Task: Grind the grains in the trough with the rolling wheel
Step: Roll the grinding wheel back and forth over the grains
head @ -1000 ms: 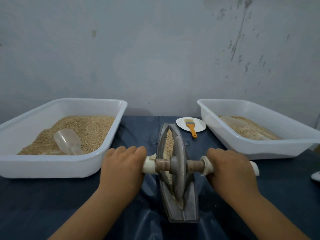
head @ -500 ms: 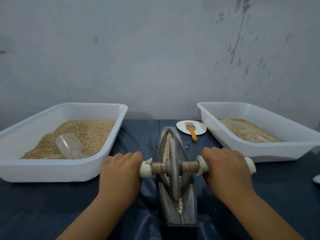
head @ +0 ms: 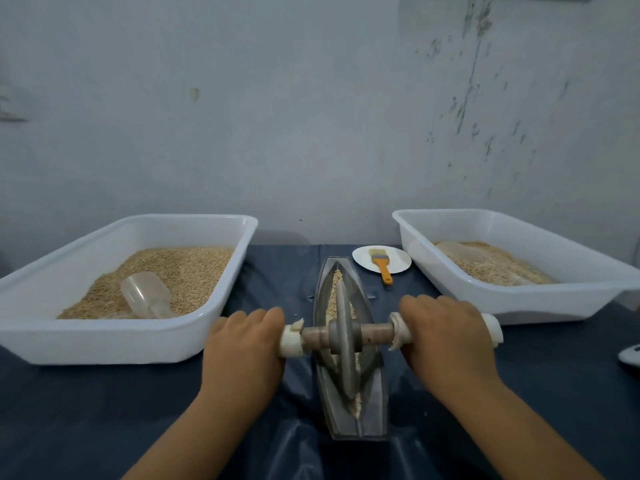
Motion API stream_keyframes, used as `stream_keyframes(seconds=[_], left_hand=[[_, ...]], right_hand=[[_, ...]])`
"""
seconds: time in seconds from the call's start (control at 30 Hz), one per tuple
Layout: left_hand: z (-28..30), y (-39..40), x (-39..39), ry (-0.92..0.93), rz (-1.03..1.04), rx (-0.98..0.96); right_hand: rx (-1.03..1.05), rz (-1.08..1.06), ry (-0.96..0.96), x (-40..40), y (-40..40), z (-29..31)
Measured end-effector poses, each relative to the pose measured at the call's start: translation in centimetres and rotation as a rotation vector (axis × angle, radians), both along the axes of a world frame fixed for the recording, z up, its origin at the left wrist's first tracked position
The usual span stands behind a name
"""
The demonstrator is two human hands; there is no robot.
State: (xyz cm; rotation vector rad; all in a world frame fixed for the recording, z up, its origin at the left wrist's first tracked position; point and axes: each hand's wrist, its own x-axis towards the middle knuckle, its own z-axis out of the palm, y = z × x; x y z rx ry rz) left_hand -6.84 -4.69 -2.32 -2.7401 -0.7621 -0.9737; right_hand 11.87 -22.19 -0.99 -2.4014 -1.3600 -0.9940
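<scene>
A grey boat-shaped trough [head: 372, 403] lies lengthwise on the dark cloth in front of me. Pale grains [head: 335, 289] fill its groove. The grey rolling wheel [head: 344, 348] stands upright in the groove near the trough's middle, on a wooden axle with white-wrapped handle ends. My left hand [head: 242, 351] grips the left handle, and my right hand [head: 446, 337] grips the right handle. The white tip of the right handle sticks out past my right hand.
A white tub [head: 31, 306] of grain with a clear scoop [head: 145, 294] stands at the left. Another white tub [head: 540, 299] of grain stands at the right. A small white plate [head: 363, 259] carries an orange-handled brush [head: 382, 268] behind the trough. The wall is close behind.
The wheel and both hands have shifted slightly back and forth along the trough, and the view has tilted up a little. Both hands kept their grip on the handles.
</scene>
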Motion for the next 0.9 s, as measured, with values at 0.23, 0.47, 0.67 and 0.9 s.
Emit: stream_keyframes(seconds=[0.23, 0.47, 0.67, 0.9], left_hand=[[1.3, 1.0, 2.5, 0.146, 0.163, 0.006], [0.4, -0.2, -0.7, 0.018, 0.004, 0.077], [0.9, 0.6, 1.7, 0.109, 0.127, 0.111], [0.2, 0.8, 1.2, 0.081, 0.118, 0.072]], right_hand=[[-0.171, -0.095, 0.236, 1.9, 2.6, 1.1], [-0.109, -0.09, 0.027, -0.1, -0.6, 0.6], [-0.123, -0.136, 0.163, 1.1, 1.2, 0.2], [-0.12, -0.122, 0.035, 1.1, 1.3, 0.6]])
